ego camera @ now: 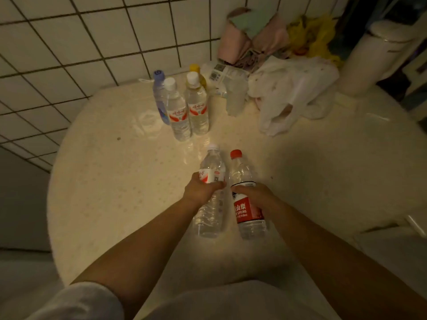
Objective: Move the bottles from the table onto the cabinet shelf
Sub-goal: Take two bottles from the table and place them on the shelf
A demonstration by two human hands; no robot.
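Note:
My left hand (201, 189) is wrapped around a clear white-capped water bottle (211, 172) near the middle of the round cream table (104, 181). Beside it my right hand (255, 196) grips a red-capped bottle with a red label (246, 211). Both bottles stand close together, almost touching. Farther back stand two white-capped bottles with red-and-white labels (176, 112) (196, 105), a blue-capped bottle (159, 93) and a yellow-capped bottle (196, 70) behind them. No cabinet shelf is in view.
White plastic bags (291, 93) and clear wrapping (233, 88) lie at the table's back right, with pink and yellow bags (272, 35) behind. A white cylindrical bin (376, 56) stands at far right. A tiled wall (80, 42) runs behind and left of the table.

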